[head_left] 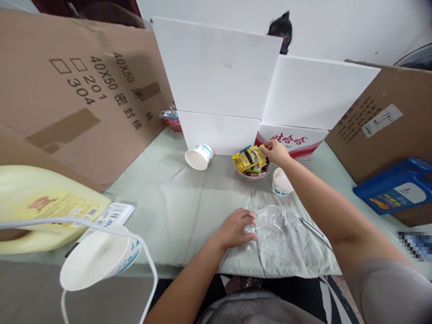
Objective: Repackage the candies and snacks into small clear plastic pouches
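My right hand (277, 152) reaches to a bowl (251, 176) by the white panels. Its fingertips pinch the edge of a yellow snack packet (250, 157) that lies on top of other small wrapped packets in the bowl. Nearer to me, my left hand (236, 228) has its fingers curled around the left edge of a crinkled clear plastic sheet (278, 234), which is spread on the cloth. A white paper cup (281, 182) with blue print stands just right of the bowl, partly behind my right forearm. Another paper cup (200, 157) lies tipped on its side, left of the bowl.
White panels (219, 72) and a white-red carton (293, 139) stand at the back. Cardboard boxes (77, 103) flank the table. At left are a yellow jug (43, 207), a large paper cup (101, 258) and a white cable (148, 258); at right, a blue jug (398, 186) and a pen (315, 231).
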`<action>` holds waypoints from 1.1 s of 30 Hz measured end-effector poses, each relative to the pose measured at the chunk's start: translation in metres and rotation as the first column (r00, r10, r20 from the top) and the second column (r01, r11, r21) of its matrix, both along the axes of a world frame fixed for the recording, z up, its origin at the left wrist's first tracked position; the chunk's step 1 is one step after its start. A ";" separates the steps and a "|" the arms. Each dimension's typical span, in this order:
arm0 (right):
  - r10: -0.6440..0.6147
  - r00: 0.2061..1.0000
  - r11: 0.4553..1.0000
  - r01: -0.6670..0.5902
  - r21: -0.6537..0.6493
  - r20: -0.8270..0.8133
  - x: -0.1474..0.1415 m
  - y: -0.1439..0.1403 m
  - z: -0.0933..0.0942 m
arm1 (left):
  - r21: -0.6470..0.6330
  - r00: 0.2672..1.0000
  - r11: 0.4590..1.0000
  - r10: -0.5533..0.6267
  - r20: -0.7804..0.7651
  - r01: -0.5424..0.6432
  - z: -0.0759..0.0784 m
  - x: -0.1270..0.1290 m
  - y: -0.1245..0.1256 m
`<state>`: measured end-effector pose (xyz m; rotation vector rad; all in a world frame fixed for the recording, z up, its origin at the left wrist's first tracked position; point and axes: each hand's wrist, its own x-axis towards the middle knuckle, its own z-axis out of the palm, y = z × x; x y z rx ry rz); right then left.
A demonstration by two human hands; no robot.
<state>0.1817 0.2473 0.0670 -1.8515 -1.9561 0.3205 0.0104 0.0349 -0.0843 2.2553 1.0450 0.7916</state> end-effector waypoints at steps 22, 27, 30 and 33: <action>0.652 0.729 0.756 -0.648 -0.099 0.208 0.133 -0.255 -0.136 | 0.223 0.830 0.885 0.462 -0.311 -0.409 0.043 -0.041 -0.044; 0.629 0.760 0.774 -0.632 -0.039 0.163 0.101 -0.233 -0.132 | 0.121 0.928 0.992 0.080 -0.364 -0.038 0.037 -0.004 -0.029; 0.489 0.837 0.870 -0.488 -0.070 0.244 0.089 -0.217 -0.139 | 0.040 0.845 0.991 0.129 -0.519 -0.127 0.022 0.001 -0.026; 0.378 0.862 0.925 -0.370 -0.090 0.338 0.091 -0.209 -0.150 | 0.003 0.784 0.977 0.174 -0.596 -0.214 0.015 -0.015 -0.035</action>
